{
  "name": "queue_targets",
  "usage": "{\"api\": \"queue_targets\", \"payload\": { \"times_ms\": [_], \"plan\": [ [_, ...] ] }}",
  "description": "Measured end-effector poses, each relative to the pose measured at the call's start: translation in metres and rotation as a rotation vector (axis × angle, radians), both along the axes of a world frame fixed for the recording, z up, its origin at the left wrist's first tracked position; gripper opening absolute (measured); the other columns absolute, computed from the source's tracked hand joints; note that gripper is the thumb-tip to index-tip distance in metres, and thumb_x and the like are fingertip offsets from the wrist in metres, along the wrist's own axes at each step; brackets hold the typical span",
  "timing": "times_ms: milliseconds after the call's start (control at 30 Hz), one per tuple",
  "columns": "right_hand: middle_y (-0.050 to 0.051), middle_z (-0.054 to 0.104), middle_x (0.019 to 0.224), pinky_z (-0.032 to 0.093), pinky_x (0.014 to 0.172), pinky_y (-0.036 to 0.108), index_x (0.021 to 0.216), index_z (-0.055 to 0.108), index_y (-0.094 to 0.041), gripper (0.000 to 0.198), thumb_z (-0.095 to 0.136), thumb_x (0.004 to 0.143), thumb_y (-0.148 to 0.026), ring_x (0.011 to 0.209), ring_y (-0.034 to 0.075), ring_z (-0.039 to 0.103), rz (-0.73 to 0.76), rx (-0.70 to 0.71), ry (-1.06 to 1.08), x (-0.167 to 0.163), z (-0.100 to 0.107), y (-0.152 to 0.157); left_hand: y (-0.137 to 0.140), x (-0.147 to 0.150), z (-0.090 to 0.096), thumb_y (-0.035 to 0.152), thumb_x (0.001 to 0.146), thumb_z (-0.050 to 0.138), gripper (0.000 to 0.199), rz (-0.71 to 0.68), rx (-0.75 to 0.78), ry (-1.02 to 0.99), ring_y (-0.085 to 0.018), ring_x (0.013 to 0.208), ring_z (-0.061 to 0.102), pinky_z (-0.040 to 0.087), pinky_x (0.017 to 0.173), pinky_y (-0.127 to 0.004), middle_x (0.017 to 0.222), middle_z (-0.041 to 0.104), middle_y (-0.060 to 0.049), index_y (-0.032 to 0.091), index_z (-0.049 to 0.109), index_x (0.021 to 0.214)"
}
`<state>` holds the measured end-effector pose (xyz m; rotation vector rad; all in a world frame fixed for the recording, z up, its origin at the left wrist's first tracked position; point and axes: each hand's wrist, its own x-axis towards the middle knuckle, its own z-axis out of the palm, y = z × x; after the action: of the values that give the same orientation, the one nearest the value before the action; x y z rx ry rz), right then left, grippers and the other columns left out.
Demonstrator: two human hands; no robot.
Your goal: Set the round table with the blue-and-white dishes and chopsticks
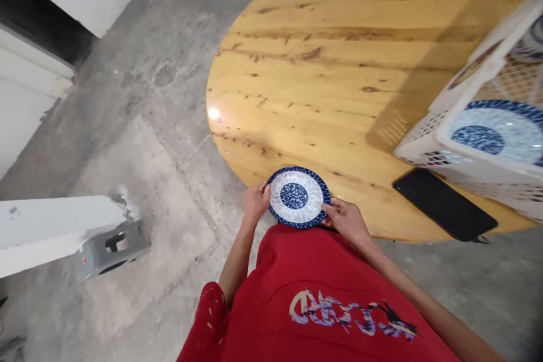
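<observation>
A round plate (293,196) with a dark blue patterned rim, a pale ring and a blue speckled centre is held in front of my red shirt, at the near edge of the wooden table (314,85). My left hand (257,201) grips its left rim. On the right side my right hand (344,217) pinches the rim, its thumb lying on the plate's face and the fingers partly hidden beneath. The plate's face is turned up toward me.
A white plastic basket (424,138) on the table's right side holds blue-and-white dishes, among them a plate (504,130). Beside it lies a black phone (445,203). A grey stool (112,249) stands on the concrete floor (169,181) at left, near a white post (55,220).
</observation>
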<state>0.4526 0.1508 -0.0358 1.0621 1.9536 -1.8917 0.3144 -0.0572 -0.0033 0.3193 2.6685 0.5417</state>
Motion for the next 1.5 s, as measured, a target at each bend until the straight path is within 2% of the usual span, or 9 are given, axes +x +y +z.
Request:
{"api": "queue_targets", "payload": {
  "times_ms": [100, 233, 433, 600, 867, 1033, 1233, 1400, 1500],
  "plan": [
    [0.004, 0.065, 0.057, 0.05, 0.048, 0.03, 0.069, 0.061, -0.021, 0.037, 0.063, 0.063, -0.058, 0.052, 0.022, 0.064, -0.02, -0.018, -0.04, 0.003, 0.003, -0.003, -0.002, 0.0, -0.002, 0.027, 0.099, 0.049, 0.032, 0.003, 0.023, -0.001, -0.017, 0.073, 0.061, 0.034, 0.067, -0.028, 0.076, 0.071, -0.004, 0.02, 0.066, 0.073],
    [0.005, 0.065, 0.055, 0.05, 0.049, 0.028, 0.068, 0.063, -0.02, 0.031, 0.061, 0.069, -0.051, 0.051, 0.021, 0.063, 0.012, -0.01, -0.05, -0.002, 0.006, 0.0, 0.002, -0.004, -0.002, 0.027, 0.099, 0.049, 0.03, 0.037, 0.044, 0.03, -0.018, 0.076, 0.063, 0.037, 0.07, -0.027, 0.08, 0.072, -0.005, 0.02, 0.069, 0.077],
    [0.003, 0.064, 0.054, 0.045, 0.045, 0.024, 0.064, 0.061, -0.02, 0.024, 0.059, 0.076, -0.04, 0.047, 0.018, 0.06, 0.012, -0.021, 0.035, -0.028, -0.002, 0.001, 0.009, -0.027, -0.002, 0.025, 0.098, 0.047, 0.03, 0.045, 0.092, 0.118, -0.017, 0.075, 0.06, 0.038, 0.07, -0.027, 0.077, 0.068, -0.004, 0.019, 0.061, 0.072],
    [0.003, 0.063, 0.052, 0.048, 0.046, 0.023, 0.061, 0.057, -0.021, 0.019, 0.057, 0.078, -0.029, 0.053, 0.02, 0.066, -0.085, -0.041, 0.056, -0.064, -0.004, -0.01, 0.016, -0.077, -0.001, 0.024, 0.094, 0.048, 0.03, 0.002, 0.102, 0.134, -0.016, 0.07, 0.056, 0.035, 0.067, -0.027, 0.07, 0.063, -0.003, 0.02, 0.054, 0.064],
    [0.001, 0.062, 0.05, 0.047, 0.047, 0.021, 0.061, 0.058, -0.019, 0.023, 0.058, 0.084, -0.02, 0.05, 0.018, 0.065, -0.353, 0.067, 0.033, -0.135, -0.016, -0.04, 0.031, -0.182, -0.008, 0.024, 0.091, 0.046, 0.032, -0.252, 0.119, 0.129, -0.016, 0.067, 0.051, 0.03, 0.065, -0.028, 0.063, 0.056, -0.001, 0.021, 0.042, 0.06],
    [0.001, 0.064, 0.051, 0.05, 0.049, 0.019, 0.063, 0.059, -0.018, 0.024, 0.057, 0.087, -0.018, 0.051, 0.017, 0.066, -0.482, 0.116, -0.023, -0.163, -0.021, -0.056, 0.038, -0.224, -0.016, 0.023, 0.09, 0.047, 0.033, -0.384, 0.105, 0.15, -0.018, 0.068, 0.05, 0.029, 0.066, -0.03, 0.063, 0.055, -0.003, 0.021, 0.039, 0.058],
    [0.001, 0.064, 0.051, 0.053, 0.053, 0.021, 0.065, 0.063, -0.017, 0.024, 0.055, 0.088, -0.015, 0.054, 0.018, 0.068, -0.549, 0.184, -0.062, -0.179, -0.023, -0.059, 0.045, -0.245, -0.021, 0.026, 0.09, 0.047, 0.034, -0.418, 0.168, 0.094, -0.018, 0.067, 0.046, 0.027, 0.066, -0.03, 0.062, 0.049, -0.002, 0.022, 0.033, 0.06],
    [0.002, 0.063, 0.051, 0.052, 0.054, 0.022, 0.063, 0.062, -0.017, 0.026, 0.055, 0.087, -0.012, 0.052, 0.018, 0.067, -0.552, 0.226, -0.074, -0.182, -0.016, -0.057, 0.046, -0.249, -0.024, 0.026, 0.088, 0.047, 0.034, -0.418, 0.194, 0.044, -0.017, 0.064, 0.043, 0.026, 0.064, -0.03, 0.058, 0.04, 0.0, 0.023, 0.03, 0.059],
    [0.001, 0.063, 0.05, 0.052, 0.055, 0.021, 0.063, 0.062, -0.017, 0.026, 0.055, 0.087, -0.011, 0.052, 0.017, 0.067, -0.562, 0.242, -0.086, -0.182, -0.014, -0.056, 0.048, -0.249, -0.024, 0.027, 0.088, 0.047, 0.034, -0.433, 0.214, 0.034, -0.017, 0.064, 0.044, 0.026, 0.064, -0.03, 0.058, 0.042, 0.0, 0.023, 0.031, 0.059]
  ]
}}
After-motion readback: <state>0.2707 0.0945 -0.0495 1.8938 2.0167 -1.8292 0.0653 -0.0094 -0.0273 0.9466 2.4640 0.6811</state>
